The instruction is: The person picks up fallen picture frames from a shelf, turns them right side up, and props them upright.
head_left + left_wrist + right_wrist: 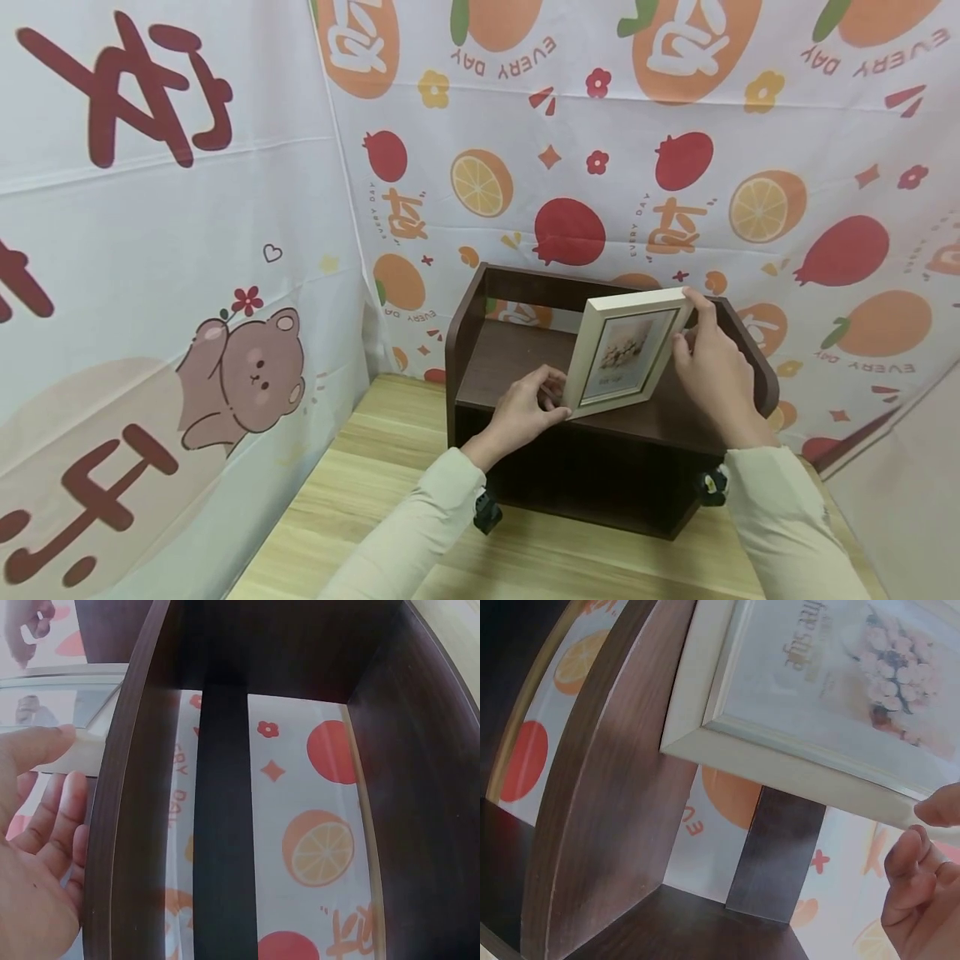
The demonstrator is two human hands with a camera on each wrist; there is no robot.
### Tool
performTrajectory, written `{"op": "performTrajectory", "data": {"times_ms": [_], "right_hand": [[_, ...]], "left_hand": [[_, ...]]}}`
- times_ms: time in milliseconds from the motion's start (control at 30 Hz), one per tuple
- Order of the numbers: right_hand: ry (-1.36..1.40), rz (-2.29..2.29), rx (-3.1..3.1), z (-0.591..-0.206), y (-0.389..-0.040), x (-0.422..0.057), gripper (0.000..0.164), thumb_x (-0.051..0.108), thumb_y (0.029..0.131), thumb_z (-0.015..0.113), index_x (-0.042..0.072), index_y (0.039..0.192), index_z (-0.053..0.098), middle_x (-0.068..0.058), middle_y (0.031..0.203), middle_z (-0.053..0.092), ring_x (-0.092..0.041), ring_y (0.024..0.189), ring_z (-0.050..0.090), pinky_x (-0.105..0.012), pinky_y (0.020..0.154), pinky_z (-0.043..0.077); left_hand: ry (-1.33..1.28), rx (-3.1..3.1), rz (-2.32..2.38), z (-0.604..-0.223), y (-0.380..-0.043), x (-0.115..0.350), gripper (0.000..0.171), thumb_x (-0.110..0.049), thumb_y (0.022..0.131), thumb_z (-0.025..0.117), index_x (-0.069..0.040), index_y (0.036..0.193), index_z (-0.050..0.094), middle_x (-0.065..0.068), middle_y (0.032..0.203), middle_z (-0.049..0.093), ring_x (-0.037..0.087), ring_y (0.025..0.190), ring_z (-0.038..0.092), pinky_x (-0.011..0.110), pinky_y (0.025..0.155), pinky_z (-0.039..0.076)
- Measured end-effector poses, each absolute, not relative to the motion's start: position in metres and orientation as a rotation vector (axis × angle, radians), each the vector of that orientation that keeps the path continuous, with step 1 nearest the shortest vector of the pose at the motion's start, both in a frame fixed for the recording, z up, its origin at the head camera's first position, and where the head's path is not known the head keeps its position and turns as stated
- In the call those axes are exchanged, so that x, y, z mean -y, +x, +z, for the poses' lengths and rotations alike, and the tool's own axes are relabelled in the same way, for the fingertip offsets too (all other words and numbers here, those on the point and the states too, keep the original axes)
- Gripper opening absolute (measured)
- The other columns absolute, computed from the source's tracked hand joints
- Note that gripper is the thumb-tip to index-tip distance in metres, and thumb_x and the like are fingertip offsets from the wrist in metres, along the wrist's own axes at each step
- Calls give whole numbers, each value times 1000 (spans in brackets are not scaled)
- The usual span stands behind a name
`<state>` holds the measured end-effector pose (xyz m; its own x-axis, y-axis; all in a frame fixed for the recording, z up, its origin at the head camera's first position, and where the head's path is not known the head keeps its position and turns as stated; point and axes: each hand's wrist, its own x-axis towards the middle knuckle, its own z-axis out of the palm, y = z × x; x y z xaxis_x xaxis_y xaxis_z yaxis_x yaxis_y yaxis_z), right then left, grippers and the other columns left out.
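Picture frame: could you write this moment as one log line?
cream picture frame: tilted | left hand: pinches lower-left corner | right hand: holds upper-right corner | dark-brown shelf unit: beneath frame, contact unclear

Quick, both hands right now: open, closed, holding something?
Left hand: holding the picture frame near a lower corner.
Right hand: holding it near an upper corner.

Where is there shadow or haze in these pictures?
Head view: the shelf has a nearly black lower compartment; left wrist view: its inner walls look dim against brighter cloth; right wrist view: pale haze veils the glass of the picture frame.
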<state>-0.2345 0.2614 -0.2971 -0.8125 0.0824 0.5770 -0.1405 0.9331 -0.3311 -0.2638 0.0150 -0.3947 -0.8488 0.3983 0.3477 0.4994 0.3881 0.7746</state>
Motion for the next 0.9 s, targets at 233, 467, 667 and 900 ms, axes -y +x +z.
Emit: {"op": "performTrajectory", "data": {"times_ms": [233,467,667,900], "right_hand": [[110,537,2463,-294,-228,-253,51,18,102,42,27,150,28,-10,81,57,-19,50,41,-31,42,28],[229,512,2413,-288,-221,-234,46,17,102,41,19,148,38,-6,70,49,-15,45,34,-29,39,26],[318,532,2387,-282,-214,-216,39,20,102,44,16,141,47,-7,79,62,-13,50,41,-28,41,30],[376,504,2330,-282,-213,-198,41,26,96,60,12,134,51,-5,77,62,-16,60,53,-28,47,35]], "left_hand": [[-826,2524,-1471,-395,-262,-15,35,-17,86,73,-17,117,58,0,102,63,6,77,58,22,70,48],[-843,2520,-1498,-398,-267,-13,34,-19,88,72,-17,119,58,0,104,63,9,82,59,22,72,49],[-868,2516,-1517,-400,-269,-11,34,-18,90,70,-16,121,58,2,106,63,11,85,60,23,75,50],[-890,2505,-1552,-399,-268,-9,34,-15,90,68,-15,123,58,4,106,63,11,84,59,22,74,50]]}}
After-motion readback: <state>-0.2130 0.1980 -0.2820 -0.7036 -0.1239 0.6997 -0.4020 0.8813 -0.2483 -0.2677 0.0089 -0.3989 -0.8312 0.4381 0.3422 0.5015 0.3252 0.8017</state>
